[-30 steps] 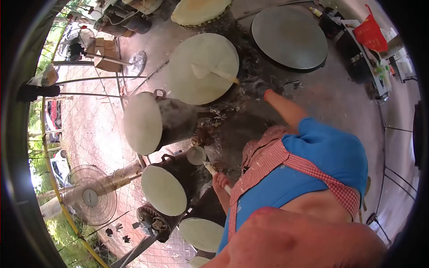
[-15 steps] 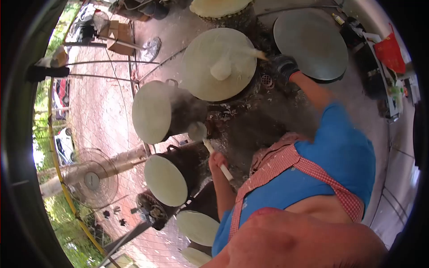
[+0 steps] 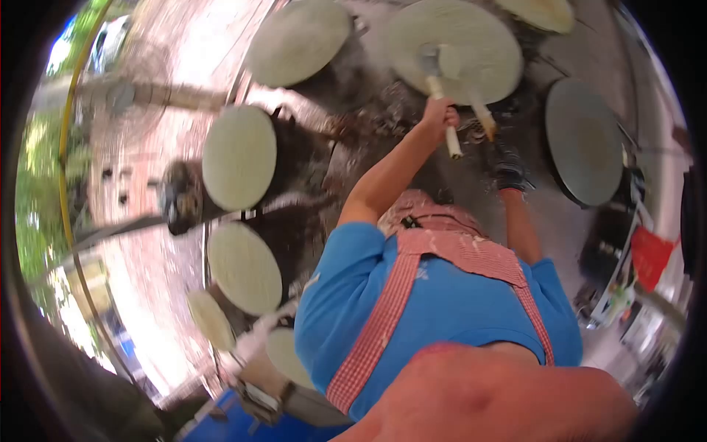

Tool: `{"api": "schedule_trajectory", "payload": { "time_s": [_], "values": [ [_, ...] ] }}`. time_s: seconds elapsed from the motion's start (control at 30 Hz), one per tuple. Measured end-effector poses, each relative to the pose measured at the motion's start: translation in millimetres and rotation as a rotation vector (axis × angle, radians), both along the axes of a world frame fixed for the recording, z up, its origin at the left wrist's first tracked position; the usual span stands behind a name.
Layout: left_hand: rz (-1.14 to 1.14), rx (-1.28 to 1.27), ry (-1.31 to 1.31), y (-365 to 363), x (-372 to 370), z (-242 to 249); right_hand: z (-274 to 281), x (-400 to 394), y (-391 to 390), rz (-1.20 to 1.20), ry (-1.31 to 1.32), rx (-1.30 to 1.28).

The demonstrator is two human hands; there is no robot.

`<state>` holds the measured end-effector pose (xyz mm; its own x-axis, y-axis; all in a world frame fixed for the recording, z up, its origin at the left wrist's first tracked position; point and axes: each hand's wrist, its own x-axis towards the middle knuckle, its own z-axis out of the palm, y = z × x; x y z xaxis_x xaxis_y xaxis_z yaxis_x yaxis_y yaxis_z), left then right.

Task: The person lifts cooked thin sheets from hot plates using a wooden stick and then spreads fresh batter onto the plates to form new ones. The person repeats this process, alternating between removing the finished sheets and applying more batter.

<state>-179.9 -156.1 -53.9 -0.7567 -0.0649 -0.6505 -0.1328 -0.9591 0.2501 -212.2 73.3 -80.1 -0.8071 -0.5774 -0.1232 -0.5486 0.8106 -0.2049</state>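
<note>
My left hand (image 3: pixel 440 112), bare, is closed around the pale handle of a ladle (image 3: pixel 431 66). The ladle's bowl is over a large round griddle (image 3: pixel 501 55) coated with pale batter, beside a thicker batter mound (image 3: pixel 460 60). My right hand (image 3: pixel 508 168), in a dark glove, is closed at the end of a wooden-handled spreader (image 3: pixel 484 119). Its pale, batter-smeared part lies at the near edge of the same griddle; its exact shape is blurred. To the right is a grey griddle (image 3: pixel 583 144) with no pale coating.
Several more pale-coated rounds, including one at left (image 3: pixel 239 157) and one at upper left (image 3: pixel 300 40), stand in an arc on dark bases. A red bag (image 3: pixel 651 256) hangs at right beside a cluttered shelf. A yellow pole (image 3: pixel 68 147) is at far left.
My view has swung, shifting the griddles in frame. My left hand has carried the ladle from between griddles to over the batter-coated one. My right hand still holds the spreader, now angled differently.
</note>
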Motion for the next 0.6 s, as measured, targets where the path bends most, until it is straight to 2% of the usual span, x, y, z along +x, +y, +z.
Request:
{"api": "schedule_trajectory", "payload": {
  "time_s": [0.03,0.1,0.13,0.17,0.23,0.27,0.3,0.33,0.37,0.43,0.5,0.57,0.6],
  "values": [
    [0.009,0.351,0.080,-12,22,11,-4,9,-2,0.054,-0.015,0.007],
    [0.070,-0.226,0.175,-4,94,50,-13,6,8,0.027,0.112,-0.591],
    [0.051,-0.205,0.070,-3,121,53,-18,4,5,0.024,0.130,-0.581],
    [0.007,-0.180,-0.029,-9,139,44,-28,6,3,-0.033,-0.171,-0.835],
    [-0.037,0.464,0.201,-29,166,12,-56,17,17,-0.002,-0.074,-0.756],
    [-0.058,0.666,0.274,-32,176,13,-65,12,19,0.122,0.296,-0.404],
    [-0.064,0.847,0.367,-36,179,21,-16,28,-1,0.106,0.243,-0.359],
    [0.041,0.853,0.319,-38,185,37,29,45,-24,0.109,0.179,-0.331],
    [0.173,0.858,0.253,-36,198,49,26,48,-23,0.133,0.177,-0.324],
    [0.273,0.787,0.271,-36,221,58,14,49,-52,0.240,0.083,-0.669],
    [0.305,0.804,0.338,-30,252,60,25,58,-77,0.302,-0.163,-0.728],
    [0.334,0.798,0.539,-17,271,54,12,47,-96,0.341,-0.536,-0.684],
    [0.431,0.686,0.496,-8,285,54,-9,41,-110,0.433,-0.617,-0.711]
  ]
}}
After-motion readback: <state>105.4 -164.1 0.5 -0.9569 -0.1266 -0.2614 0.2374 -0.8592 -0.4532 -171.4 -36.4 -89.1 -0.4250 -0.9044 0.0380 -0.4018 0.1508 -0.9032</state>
